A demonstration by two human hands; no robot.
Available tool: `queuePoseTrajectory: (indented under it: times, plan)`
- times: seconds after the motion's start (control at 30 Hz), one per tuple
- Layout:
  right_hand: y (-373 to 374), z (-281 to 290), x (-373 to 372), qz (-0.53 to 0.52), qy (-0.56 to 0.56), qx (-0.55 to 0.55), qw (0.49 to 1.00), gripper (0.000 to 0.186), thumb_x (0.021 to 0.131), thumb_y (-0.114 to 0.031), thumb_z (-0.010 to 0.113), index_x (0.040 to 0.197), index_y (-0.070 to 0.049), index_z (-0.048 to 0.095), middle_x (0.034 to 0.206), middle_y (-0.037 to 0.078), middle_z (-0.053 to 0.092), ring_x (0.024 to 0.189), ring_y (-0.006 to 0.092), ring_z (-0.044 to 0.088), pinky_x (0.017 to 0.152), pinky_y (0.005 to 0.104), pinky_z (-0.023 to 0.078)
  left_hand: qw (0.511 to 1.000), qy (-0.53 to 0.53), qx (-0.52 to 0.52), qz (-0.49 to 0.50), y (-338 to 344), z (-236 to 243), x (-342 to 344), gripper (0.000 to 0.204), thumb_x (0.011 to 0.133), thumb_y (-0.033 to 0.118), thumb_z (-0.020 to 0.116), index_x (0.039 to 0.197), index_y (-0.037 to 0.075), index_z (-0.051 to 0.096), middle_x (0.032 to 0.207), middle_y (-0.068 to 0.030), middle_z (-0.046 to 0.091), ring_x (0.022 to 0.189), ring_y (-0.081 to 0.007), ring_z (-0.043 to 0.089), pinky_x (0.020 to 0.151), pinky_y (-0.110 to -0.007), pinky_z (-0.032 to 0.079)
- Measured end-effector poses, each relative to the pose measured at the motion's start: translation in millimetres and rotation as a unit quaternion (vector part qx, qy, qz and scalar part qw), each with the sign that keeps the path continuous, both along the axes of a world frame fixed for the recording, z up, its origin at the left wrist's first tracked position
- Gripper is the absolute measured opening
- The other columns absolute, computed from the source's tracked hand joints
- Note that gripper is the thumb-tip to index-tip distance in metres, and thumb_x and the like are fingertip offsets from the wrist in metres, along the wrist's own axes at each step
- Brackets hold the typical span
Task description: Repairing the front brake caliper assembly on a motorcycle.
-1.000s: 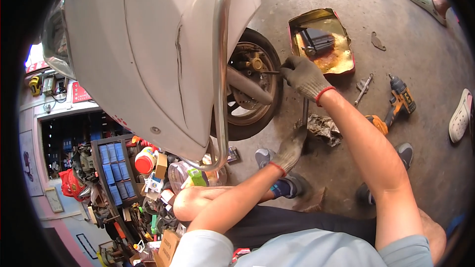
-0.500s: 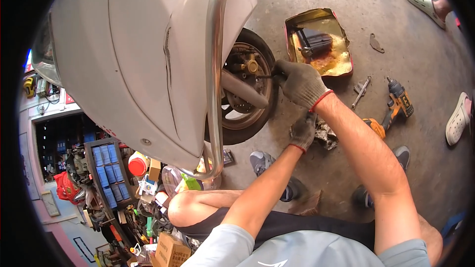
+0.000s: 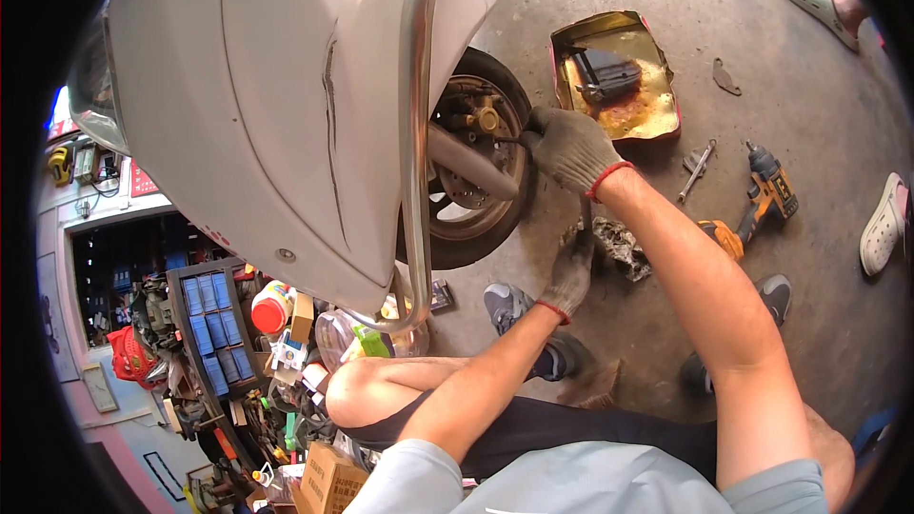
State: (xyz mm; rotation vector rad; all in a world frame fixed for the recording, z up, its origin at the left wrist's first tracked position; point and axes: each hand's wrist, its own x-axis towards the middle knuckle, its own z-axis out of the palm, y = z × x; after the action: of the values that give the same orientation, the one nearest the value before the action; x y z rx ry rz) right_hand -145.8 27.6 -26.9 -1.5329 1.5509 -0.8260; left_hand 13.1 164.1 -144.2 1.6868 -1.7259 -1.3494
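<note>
My right hand (image 3: 573, 152), in a grey work glove, is closed on a dark tool (image 3: 509, 139) that reaches to the brake caliper (image 3: 481, 117) inside the scooter's front wheel (image 3: 495, 243). Below it, my gloved left hand (image 3: 569, 271) is closed on an upright dark metal bar (image 3: 586, 211); whether this joins the tool is hidden. A crumpled dirty rag (image 3: 624, 252) lies beside the left hand. Just above the right hand, a gold tray (image 3: 655, 86) on the concrete floor holds a dark part (image 3: 609, 73) in oil.
The white scooter body (image 3: 257, 114) with its chrome guard (image 3: 416, 133) fills the upper left. An orange drill (image 3: 766, 186), wrench (image 3: 697, 171) and flat plate (image 3: 724, 76) lie rightward. Another person's clogged feet (image 3: 809, 0) are at far right; cluttered parts and boxes (image 3: 328, 476) stand lower left.
My left hand moved upward under the right one, then slightly back down, still on the bar. My right hand stays at the caliper, shifting only slightly.
</note>
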Motion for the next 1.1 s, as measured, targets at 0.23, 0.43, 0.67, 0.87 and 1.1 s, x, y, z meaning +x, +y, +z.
queuePoseTrajectory:
  times: [0.23, 0.43, 0.67, 0.87, 1.1]
  plan:
    - [3.3, -15.3, -11.0, -0.026, -0.042, 0.017, 0.999, 0.036, 0.090, -0.032, 0.057, 0.104, -0.001, 0.067, 0.101, 0.026, 0.068, 0.100, 0.0409, 0.065, 0.090, 0.0467, 0.050, 0.947, 0.013, 0.290, 0.135, 7.9, 77.4, -1.8, 0.052, 0.100, 0.056, 0.038, 0.070, 0.014, 0.043, 0.054, 0.0010, 0.036, 0.044, -0.0149, 0.035, 0.042, -0.033, 0.027]
    - [4.5, -14.9, -7.3, -0.050, -0.063, 0.048, 0.996, 0.039, 0.089, -0.033, 0.058, 0.102, 0.001, 0.070, 0.101, 0.028, 0.068, 0.102, 0.0420, 0.064, 0.090, 0.0461, 0.050, 0.908, 0.013, 0.395, 0.140, -4.9, 136.3, -6.2, 0.052, 0.100, 0.056, 0.038, 0.072, 0.013, 0.046, 0.057, 0.0005, 0.039, 0.047, -0.0155, 0.036, 0.044, -0.032, 0.030]
    - [8.9, -25.4, -8.1, -0.079, -0.219, 0.118, 0.965, 0.037, 0.091, -0.030, 0.063, 0.103, 0.004, 0.068, 0.085, 0.017, 0.071, 0.081, 0.0241, 0.069, 0.076, 0.0363, 0.052, 0.955, 0.040, 0.277, 0.099, 2.5, 85.4, 0.0, 0.055, 0.100, 0.056, 0.041, 0.086, 0.007, 0.060, 0.070, -0.0040, 0.055, 0.055, -0.0156, 0.048, 0.053, -0.032, 0.040]
    - [9.6, -25.4, -7.6, -0.075, -0.184, 0.087, 0.976, 0.040, 0.086, -0.030, 0.063, 0.105, 0.004, 0.069, 0.102, 0.027, 0.069, 0.103, 0.0386, 0.066, 0.090, 0.0419, 0.049, 0.993, 0.090, 0.076, -0.025, 5.4, 45.8, -6.9, 0.055, 0.101, 0.053, 0.037, 0.090, 0.006, 0.063, 0.073, -0.0035, 0.060, 0.053, -0.0120, 0.048, 0.050, -0.027, 0.039]
    - [11.8, -19.6, -17.2, -0.064, -0.174, 0.111, 0.976, 0.038, 0.087, -0.031, 0.062, 0.107, 0.001, 0.070, 0.102, 0.025, 0.069, 0.101, 0.0377, 0.066, 0.090, 0.0413, 0.050, 0.974, 0.123, 0.186, 0.044, 10.7, 51.6, -19.2, 0.057, 0.103, 0.053, 0.037, 0.087, 0.005, 0.063, 0.069, -0.0028, 0.059, 0.059, -0.0111, 0.053, 0.054, -0.027, 0.039]
